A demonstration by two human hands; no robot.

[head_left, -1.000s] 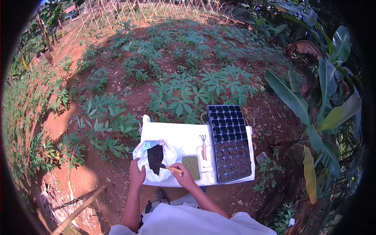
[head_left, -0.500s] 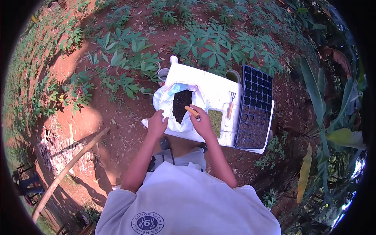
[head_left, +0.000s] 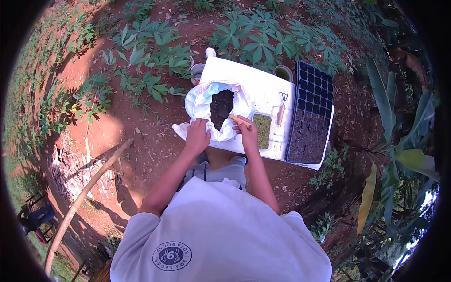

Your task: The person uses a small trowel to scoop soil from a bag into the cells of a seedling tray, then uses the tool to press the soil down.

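Note:
A white sack (head_left: pixel 199 101) stands open on the white table, with dark soil (head_left: pixel 221 105) inside it. My left hand (head_left: pixel 198 134) is closed on the sack's near left rim. In my right hand (head_left: pixel 249 131), at the near right rim, is a wooden handle (head_left: pixel 240 121); its far end reaches into the sack, where a dark blade shows faintly against the soil. Just right of that hand sits a clear tray of green grains (head_left: pixel 261 130). A small hand fork (head_left: pixel 282 109) lies beyond the tray. The black seedling tray (head_left: pixel 312 94) is at the right, its nearer cells filled with soil.
The white table (head_left: pixel 244 75) is under these things. Behind it stand a round pot (head_left: pixel 283 73) and grey containers (head_left: pixel 197 70). Leafy plants (head_left: pixel 258 42) grow beyond. A long wooden pole (head_left: pixel 80 202) slants at the left; large leaves (head_left: pixel 380 103) hang at the right.
The view has shifted, so the table appears higher and slightly right. The wooden handle now points into the sack, and a blade shows there.

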